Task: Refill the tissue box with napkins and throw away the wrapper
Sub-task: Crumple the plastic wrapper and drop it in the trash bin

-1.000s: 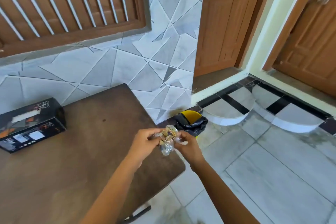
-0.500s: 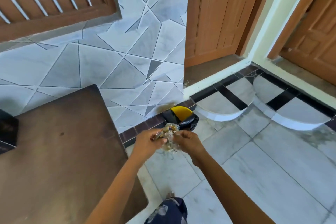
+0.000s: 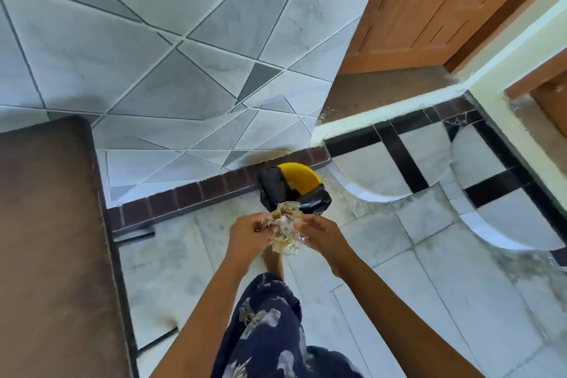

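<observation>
Head view, left hand and right hand pinching crumpled wrapper between them, forearms converging, above floor near bin

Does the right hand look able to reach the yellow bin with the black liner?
Probably yes. The yellow bin with the black liner sits open just ahead of the right hand, which pinches the crumpled clear plastic wrapper; nothing lies between them.

Brown table, tiled wall, wooden door
</observation>
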The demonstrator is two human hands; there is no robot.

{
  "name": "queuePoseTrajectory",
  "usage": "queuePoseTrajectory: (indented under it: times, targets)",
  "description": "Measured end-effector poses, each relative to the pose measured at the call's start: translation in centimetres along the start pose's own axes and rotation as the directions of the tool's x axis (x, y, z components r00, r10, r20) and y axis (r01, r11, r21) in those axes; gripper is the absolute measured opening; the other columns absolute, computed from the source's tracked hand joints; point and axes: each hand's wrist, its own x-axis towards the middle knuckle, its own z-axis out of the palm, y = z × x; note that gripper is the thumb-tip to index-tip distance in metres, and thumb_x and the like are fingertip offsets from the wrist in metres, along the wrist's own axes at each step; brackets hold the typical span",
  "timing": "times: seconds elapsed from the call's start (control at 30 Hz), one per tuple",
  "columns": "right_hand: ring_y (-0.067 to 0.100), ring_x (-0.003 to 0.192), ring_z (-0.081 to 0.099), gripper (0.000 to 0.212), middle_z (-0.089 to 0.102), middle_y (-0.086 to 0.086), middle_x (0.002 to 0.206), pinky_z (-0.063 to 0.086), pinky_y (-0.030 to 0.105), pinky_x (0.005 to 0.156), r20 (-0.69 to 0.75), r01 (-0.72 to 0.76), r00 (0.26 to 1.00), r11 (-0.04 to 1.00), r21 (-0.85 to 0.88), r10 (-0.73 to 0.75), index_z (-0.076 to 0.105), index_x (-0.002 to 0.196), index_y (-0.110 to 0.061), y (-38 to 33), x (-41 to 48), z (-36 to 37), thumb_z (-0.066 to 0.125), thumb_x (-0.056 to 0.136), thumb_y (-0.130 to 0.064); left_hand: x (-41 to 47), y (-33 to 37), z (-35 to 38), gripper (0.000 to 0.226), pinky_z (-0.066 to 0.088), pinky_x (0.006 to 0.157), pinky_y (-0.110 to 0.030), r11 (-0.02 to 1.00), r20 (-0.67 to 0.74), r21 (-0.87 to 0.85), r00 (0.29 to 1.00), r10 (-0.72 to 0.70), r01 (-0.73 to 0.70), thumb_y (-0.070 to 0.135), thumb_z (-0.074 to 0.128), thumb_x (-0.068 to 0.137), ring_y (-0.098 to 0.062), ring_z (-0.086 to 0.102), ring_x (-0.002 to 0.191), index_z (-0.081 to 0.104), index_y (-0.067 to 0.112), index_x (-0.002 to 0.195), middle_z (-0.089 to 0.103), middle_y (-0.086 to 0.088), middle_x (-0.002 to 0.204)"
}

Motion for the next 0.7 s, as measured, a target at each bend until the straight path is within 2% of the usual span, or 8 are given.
queuePoseTrajectory:
  times: [0.1,0.2,0.27,0.37,0.4,0.47,0.53,0.7]
  targets:
    - [0.014,0.089,0.062,0.008,0.066,-0.002,0.092,0.052,0.020,0.078,0.021,-0.056,0.998,0.998,0.017,0.055,0.065,0.088,-0.024,-0.8,6.3,-1.5,0.060,0.087,-0.018,5.4,-0.1,0.2,0.026,0.057,0.074,-0.034,0.996,-0.056,-0.044,0.995,-0.084,0.082,-0.001,0.068,0.077,-0.024,0.068,0.080,0.072,0.024,0.081,0.072,-0.006,0.082]
    - [0.018,0.087,0.059,0.013,0.064,0.004,0.089,0.049,0.027,0.082,-0.033,-0.084,0.996,0.996,-0.006,0.084,0.065,0.097,-0.009,0.1,12.7,-3.0,0.058,0.089,-0.016,11.1,-1.9,0.8,0.026,0.057,0.066,-0.022,0.985,-0.130,-0.067,0.978,-0.165,0.158,-0.003,0.068,0.077,-0.019,0.065,0.076,0.070,0.007,0.101,0.070,-0.006,0.086]
    - [0.017,0.082,0.057,0.010,0.063,0.003,0.081,0.047,0.034,0.081,-0.079,-0.096,0.993,0.988,-0.124,0.087,0.064,0.082,-0.013,1.6,16.4,-3.5,0.057,0.089,-0.015,14.2,-3.6,1.1,0.026,0.057,0.073,-0.028,0.979,-0.162,-0.056,0.965,-0.205,0.198,-0.001,0.069,0.078,-0.022,0.065,0.080,0.069,0.006,0.103,0.070,-0.010,0.091]
    - [0.012,0.066,0.047,0.032,0.052,-0.003,0.062,0.038,0.031,0.070,-0.121,-0.112,0.990,0.932,-0.344,0.074,0.049,0.057,-0.021,5.4,24.0,-3.9,0.051,0.089,-0.013,19.8,-7.8,2.2,0.026,0.055,0.085,-0.041,0.968,-0.186,-0.044,0.950,-0.252,0.248,0.001,0.069,0.078,-0.029,0.066,0.087,0.068,0.006,0.103,0.070,-0.012,0.093]
    - [0.015,0.069,0.050,0.027,0.055,0.000,0.067,0.037,0.031,0.071,-0.117,-0.104,0.991,0.903,-0.418,0.060,0.052,0.062,-0.019,6.5,26.4,-4.0,0.050,0.089,-0.014,21.3,-9.1,2.6,0.027,0.054,0.086,-0.043,0.962,-0.206,-0.060,0.939,-0.274,0.267,0.001,0.069,0.078,-0.032,0.066,0.089,0.067,0.005,0.105,0.070,-0.014,0.094]
    - [0.023,0.095,0.059,0.017,0.066,0.008,0.101,0.042,0.031,0.083,-0.084,-0.092,0.995,0.823,-0.560,0.054,0.064,0.097,-0.013,9.4,31.3,-4.0,0.049,0.090,-0.018,24.1,-12.1,3.6,0.027,0.054,0.086,-0.042,0.951,-0.244,-0.096,0.919,-0.310,0.296,0.001,0.070,0.078,-0.032,0.065,0.090,0.067,0.004,0.105,0.070,-0.016,0.096]
    - [0.028,0.119,0.052,0.039,0.057,0.012,0.130,0.041,0.036,0.096,-0.031,-0.039,0.999,0.723,-0.690,0.025,0.049,0.128,-0.008,12.4,36.0,-4.0,0.049,0.091,-0.022,26.6,-15.1,4.6,0.022,0.054,0.084,-0.041,0.950,-0.275,-0.109,0.910,-0.310,0.291,0.002,0.069,0.078,-0.029,0.063,0.086,0.068,0.009,0.099,0.068,-0.015,0.092]
    - [0.034,0.129,0.040,0.068,0.039,0.014,0.143,0.042,0.046,0.099,0.008,-0.041,0.997,0.602,-0.798,0.077,0.020,0.143,-0.006,17.3,45.1,-3.7,0.056,0.088,-0.025,30.6,-20.0,6.2,0.020,0.058,0.076,-0.033,0.946,-0.317,-0.162,0.893,-0.318,0.280,0.002,0.066,0.080,-0.026,0.062,0.084,0.065,0.014,0.096,0.066,-0.010,0.088]
